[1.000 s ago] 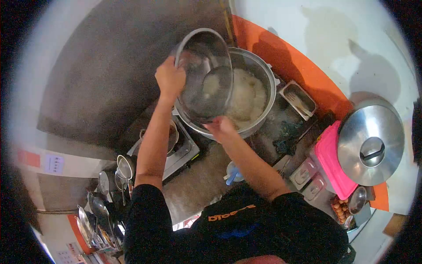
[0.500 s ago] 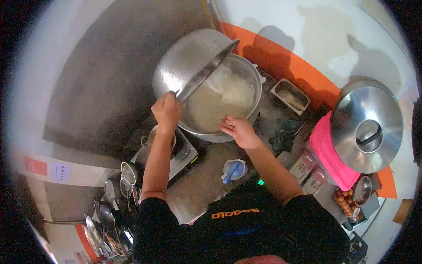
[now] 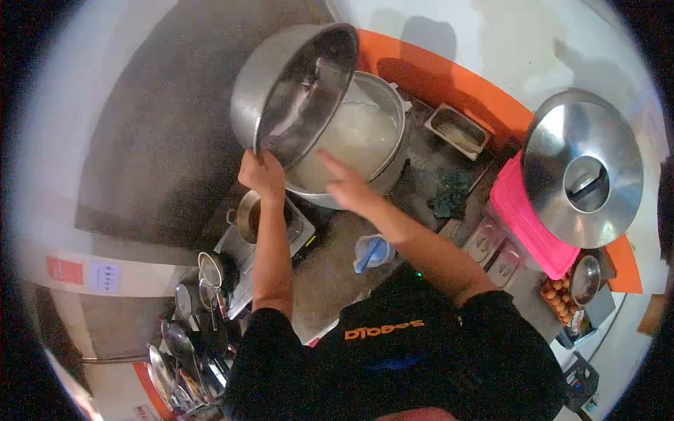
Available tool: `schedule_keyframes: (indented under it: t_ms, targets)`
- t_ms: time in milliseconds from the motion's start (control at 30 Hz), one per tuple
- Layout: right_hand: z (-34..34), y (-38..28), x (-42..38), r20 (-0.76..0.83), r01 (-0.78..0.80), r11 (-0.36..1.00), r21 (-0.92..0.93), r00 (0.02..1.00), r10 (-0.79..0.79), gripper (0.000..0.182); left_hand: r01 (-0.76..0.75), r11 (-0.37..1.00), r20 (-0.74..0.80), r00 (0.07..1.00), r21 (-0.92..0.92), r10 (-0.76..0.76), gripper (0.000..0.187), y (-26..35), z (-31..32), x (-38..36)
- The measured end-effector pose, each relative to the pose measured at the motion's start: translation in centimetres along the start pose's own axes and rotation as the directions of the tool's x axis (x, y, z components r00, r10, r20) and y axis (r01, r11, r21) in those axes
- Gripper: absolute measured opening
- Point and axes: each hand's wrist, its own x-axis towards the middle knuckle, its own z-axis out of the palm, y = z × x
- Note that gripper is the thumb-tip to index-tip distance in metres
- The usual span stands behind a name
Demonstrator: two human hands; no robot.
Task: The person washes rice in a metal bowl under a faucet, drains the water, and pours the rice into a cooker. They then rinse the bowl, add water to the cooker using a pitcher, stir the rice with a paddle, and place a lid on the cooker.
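Note:
My left hand is closed round the near rim of a large metal basin. The basin is tipped on its side above the left part of a big metal pot, and its shiny inside faces right. Pale, whitish contents fill much of that pot. Over the pot's near edge reaches my right hand, holding nothing, index finger stretched toward the basin's lower rim. Left of the big pot, a small saucepan stands on a stove.
A white jug with a blue-handled tool stands on the counter near my body. Rightward are a dark cloth, a steel tray, a pink lid and a large round metal lid. Ladles and pans lie lower left.
The basin has turned from mostly mouth-down to standing on its side, showing its inside. My right hand has moved left over the pot, toward the basin's rim.

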Motion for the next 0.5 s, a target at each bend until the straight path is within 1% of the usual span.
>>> schedule_keyframes:
  t_ms: [33, 67, 100, 133, 167, 200, 267, 333, 367, 400, 433, 467, 500]
  targets:
    - [2.5, -0.1, 1.0, 0.013, 0.17, 0.982, -0.082, 0.985, -0.17, 0.061, -0.001, 1.0, 0.007, 1.0, 0.001, 0.001, 0.009, 0.7, -0.4, -0.2]
    - [4.5, 0.3, 1.8, 0.042, 0.338, 0.927, -0.162, 0.941, -0.336, 0.062, 0.068, 0.995, -0.043, 0.997, -0.069, -0.072, 0.004, 1.3, -0.8, -0.1]
    - [5.2, 0.6, 2.4, 0.042, 0.344, 0.925, -0.162, 0.939, -0.342, 0.062, 0.132, 0.981, -0.097, 0.984, -0.144, -0.146, 0.001, 1.9, -1.0, 0.3]
    - [6.1, 0.8, 2.7, 0.118, 0.383, 0.881, -0.277, 0.924, -0.364, 0.064, 0.132, 0.981, -0.103, 0.984, -0.141, -0.147, 0.001, 2.5, -1.7, 0.8]
    - [6.8, 1.2, 3.2, 0.199, 0.429, 0.819, -0.382, 0.903, -0.381, 0.066, 0.16, 0.966, -0.145, 0.971, -0.202, -0.191, 0.004, 3.0, -2.4, 1.4]
    - [6.8, 3.2, 4.5, 0.21, 0.444, 0.814, -0.374, 0.895, -0.392, 0.066, 0.182, 0.948, -0.188, 0.954, -0.26, -0.235, 0.007, 3.1, -3.2, 2.2]
    - [4.8, 10.2, 7.9, 0.17, 0.428, 0.69, -0.584, 0.896, -0.411, 0.072, 0.17, 0.953, -0.227, 0.946, -0.251, -0.229, 0.008, 3.0, -4.7, 3.5]
    - [2.2, 15.6, 8.4, 0.077, 0.327, 0.488, -0.809, 0.883, -0.463, 0.062, 0.163, 0.957, -0.258, 0.94, -0.242, -0.225, 0.008, 2.3, -6.0, 4.6]
    - [1.6, 15.3, 9.7, -0.053, 0.05, 0.581, -0.812, 0.986, -0.16, 0.065, 0.184, 0.959, -0.28, 0.929, -0.216, -0.242, 0.009, 1.9, -6.3, 5.0]
    - [0.9, 14.3, 10.9, -0.181, -0.242, 0.576, -0.781, 0.97, 0.162, 0.069, 0.205, 0.959, -0.301, 0.918, -0.195, -0.258, 0.01, 1.6, -6.5, 5.2]
    - [0.5, 12.5, 11.1, -0.178, -0.244, 0.576, -0.78, 0.969, 0.17, 0.069, 0.21, 0.959, -0.296, 0.919, -0.19, -0.26, 0.01, 0.9, -6.8, 5.3]
    - [-0.2, 10.5, 10.8, -0.096, -0.085, 0.778, -0.623, 0.995, 0.032, 0.068, 0.193, 0.974, -0.338, 0.914, -0.12, -0.223, 0.01, -0.1, -7.0, 5.4]
    - [-1.5, 10.1, 10.3, -0.056, 0.083, 0.901, -0.427, 0.991, -0.118, 0.068, 0.186, 0.981, -0.371, 0.908, -0.059, -0.194, 0.011, -1.0, -6.8, 5.1]
